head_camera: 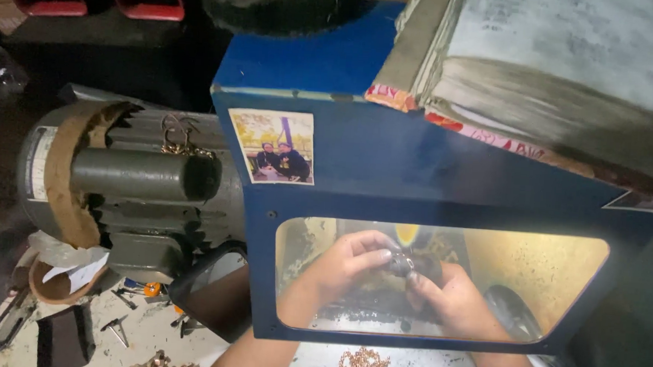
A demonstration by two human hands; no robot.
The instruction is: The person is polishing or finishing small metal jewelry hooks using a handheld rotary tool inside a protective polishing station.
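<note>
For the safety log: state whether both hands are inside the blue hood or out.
Inside: left hand and right hand show through the hood's window.

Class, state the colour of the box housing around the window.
Blue housing, seen best in the head view.

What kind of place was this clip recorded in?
Probably a small jewellery polishing workshop. Both hands work a small dark piece behind the window of a blue hood, beside a grimy electric motor, with coppery chains lying on the bench.
</note>
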